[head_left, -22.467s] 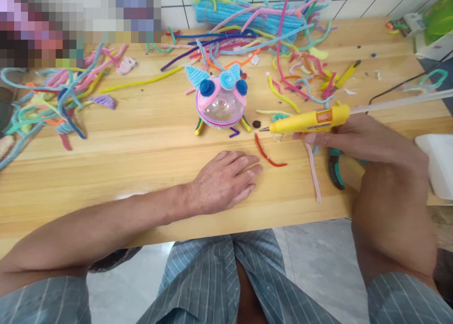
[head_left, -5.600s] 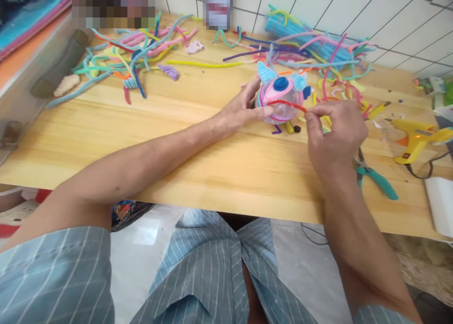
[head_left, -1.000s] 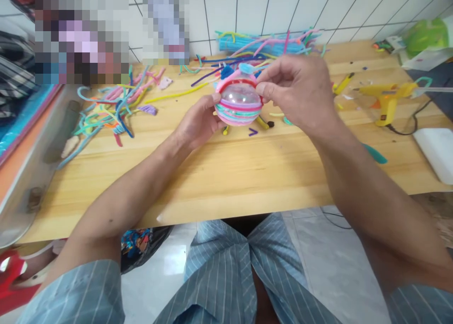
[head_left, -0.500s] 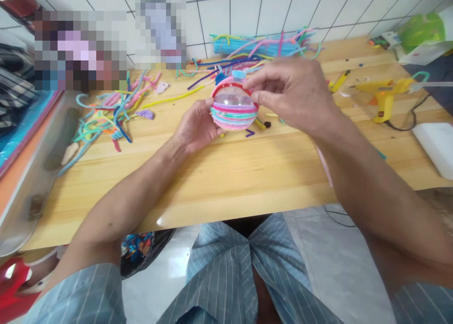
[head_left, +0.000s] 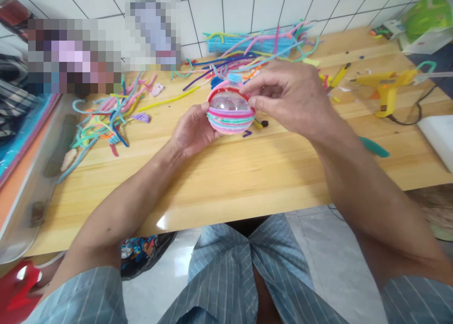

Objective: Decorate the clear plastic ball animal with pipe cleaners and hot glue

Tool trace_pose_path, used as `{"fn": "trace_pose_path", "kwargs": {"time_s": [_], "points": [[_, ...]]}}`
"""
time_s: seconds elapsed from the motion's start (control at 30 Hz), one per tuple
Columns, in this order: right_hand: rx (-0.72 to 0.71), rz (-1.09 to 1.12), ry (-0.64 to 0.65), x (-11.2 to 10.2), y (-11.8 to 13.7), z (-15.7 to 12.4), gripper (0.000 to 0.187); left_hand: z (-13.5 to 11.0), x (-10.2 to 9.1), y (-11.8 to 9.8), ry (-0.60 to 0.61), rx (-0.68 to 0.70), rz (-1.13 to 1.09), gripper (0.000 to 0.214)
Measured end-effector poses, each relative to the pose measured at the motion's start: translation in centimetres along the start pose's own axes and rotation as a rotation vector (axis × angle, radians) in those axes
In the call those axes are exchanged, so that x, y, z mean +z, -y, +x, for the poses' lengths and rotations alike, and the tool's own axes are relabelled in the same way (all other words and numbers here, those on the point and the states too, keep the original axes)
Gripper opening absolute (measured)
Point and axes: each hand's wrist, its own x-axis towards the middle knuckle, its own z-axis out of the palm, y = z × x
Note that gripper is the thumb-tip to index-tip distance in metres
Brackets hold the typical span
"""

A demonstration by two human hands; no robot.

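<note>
A clear round plastic ball [head_left: 230, 102] is banded around its lower half with pink, purple and turquoise pipe cleaners. My left hand [head_left: 191, 132] grips it from the left, thumb on its side and fingers beneath. A red pipe cleaner [head_left: 230, 90] curves across the upper part of the ball. At its right end, my right hand [head_left: 293, 97] pinches the red strip against the ball with thumb and forefinger; the other fingers are curled. Just behind the ball's top is a light blue piece [head_left: 235, 77].
Loose pipe cleaners [head_left: 102, 114] lie tangled at left. A blue bundle [head_left: 244, 44] sits by the tiled wall. To the right are a yellow glue gun [head_left: 385, 90], a yellow cutter [head_left: 341, 74] and a white box [head_left: 439, 137]. A clear bin [head_left: 30, 206] borders the left.
Both hands keep nearly the same hold on the ball. The view has shifted slightly, and more of a teal piece now shows beside my right forearm.
</note>
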Motion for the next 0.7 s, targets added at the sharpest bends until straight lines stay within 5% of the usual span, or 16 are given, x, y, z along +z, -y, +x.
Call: {"fn": "trace_pose_path", "kwargs": {"time_s": [0.27,0.7], "points": [[0.015,0.031,-0.009,0.4,0.1,-0.8,0.012,0.0,-0.4,0.0,-0.056,-0.004,0.01,0.043],[-0.065,0.093,-0.228,2.2,-1.1,-2.7,0.005,-0.5,1.5,0.4,-0.054,0.167,0.073,0.064]]}}
